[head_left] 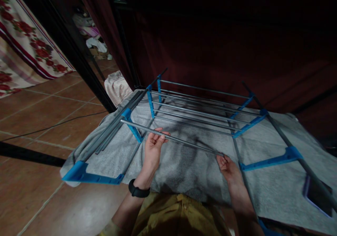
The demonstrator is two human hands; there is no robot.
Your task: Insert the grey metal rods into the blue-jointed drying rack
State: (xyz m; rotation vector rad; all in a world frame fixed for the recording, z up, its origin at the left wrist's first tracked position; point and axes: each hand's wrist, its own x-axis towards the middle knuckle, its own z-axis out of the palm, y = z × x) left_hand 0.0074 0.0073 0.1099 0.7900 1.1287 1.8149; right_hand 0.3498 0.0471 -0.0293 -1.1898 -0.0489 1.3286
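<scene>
A thin grey metal rod (pixel 189 144) spans between my two hands, above the cloth. Around its middle closes my left hand (pixel 154 145), with a black band on the wrist. My right hand (pixel 226 167) pinches the rod's right end. The rod's left end meets a blue plastic bracket (pixel 133 125) on the rack's left side. On the right, another blue bracket (pixel 271 159) stands apart from the rod end. Behind them the rack (pixel 195 106) has several grey rods running across between blue brackets.
Several loose grey rods (pixel 113 134) lie along the left edge of the grey cloth (pixel 184 166). A dark flat device (pixel 318 195), perhaps a phone, lies at the right. A black cable (pixel 58 123) crosses the tiled floor (pixel 47 141). Dark red curtains (pixel 210 50) hang behind.
</scene>
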